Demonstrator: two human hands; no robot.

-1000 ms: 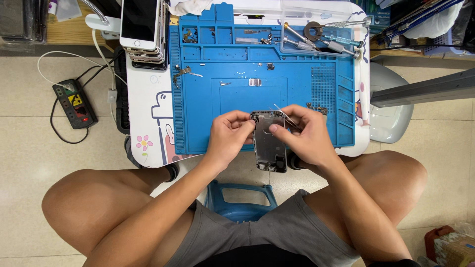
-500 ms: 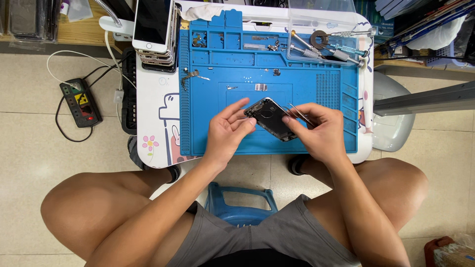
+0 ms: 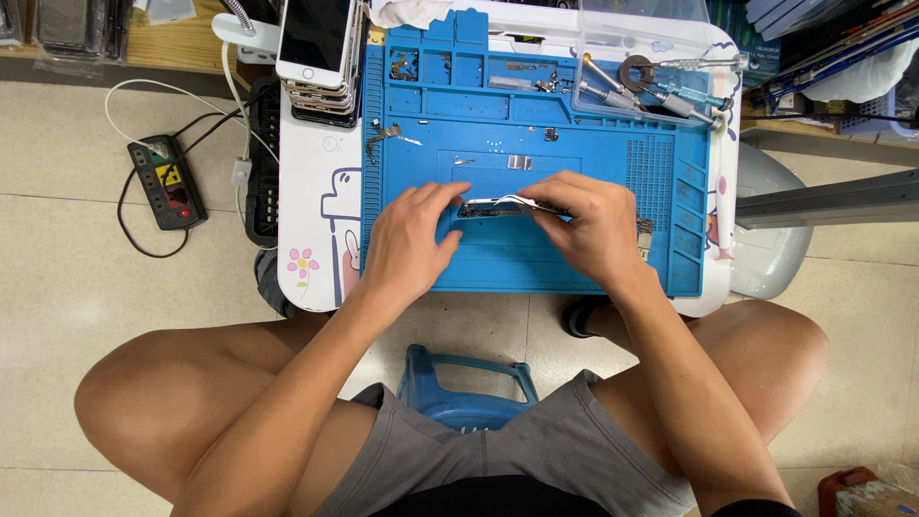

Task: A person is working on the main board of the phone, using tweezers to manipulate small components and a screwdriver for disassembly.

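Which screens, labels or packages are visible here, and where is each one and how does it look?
Phone stack: table's far left corner, top one white with dark blank screen.
Power strip: floor at left, black, with yellow label.
Cartoon print: white table left of the blue mat, dark outlines, pink flower.
Carton: bottom right corner, partly visible.

bright, even light from overhead, no harsh glare. soft, short shadows lie under the hands [image 3: 498, 235] on the blue mat [image 3: 670, 258] and beside the table [image 3: 316, 239] on the floor. focus is sharp throughout; straight lines bend slightly toward the edges.
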